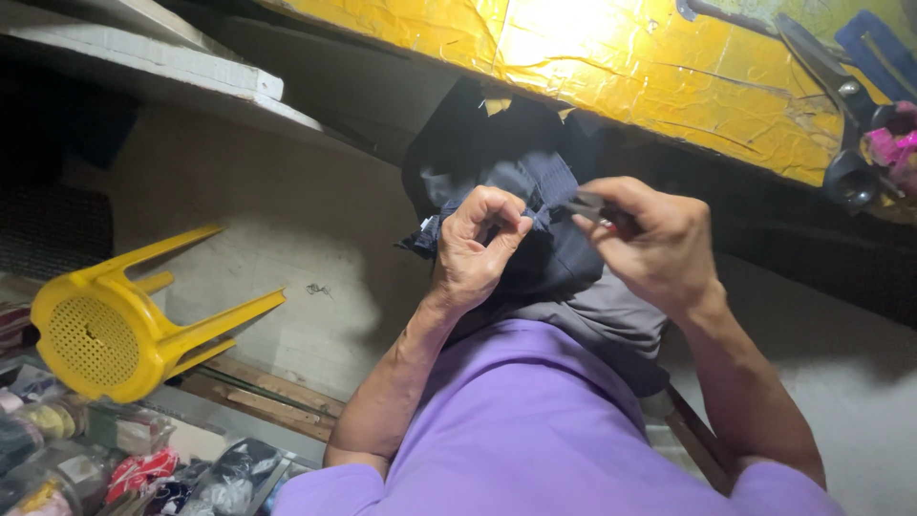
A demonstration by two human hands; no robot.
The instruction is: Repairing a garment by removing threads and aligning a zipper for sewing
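A purple shirt fills the foreground above a pale concrete floor, where a yellow plastic stool lies tipped. Below a yellow taped table edge, the left hand pinches a dark navy ribbed fabric hanging lengthwise towards the lap. The right hand is closed on a small dark tool pointing at the cloth.

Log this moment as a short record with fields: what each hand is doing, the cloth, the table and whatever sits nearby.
Left hand: left hand pinches a fold of the dark navy ribbed fabric.
Right hand: right hand grips a small dark metal tool, its tip at the same fold; kind unclear.
Fabric position: hangs from the table edge onto the lap.
Table: yellow taped table top.
On table: large dark scissors, pink material.
Nearby: yellow plastic stool on its side; clear packets of supplies.
Clothing: purple shirt.
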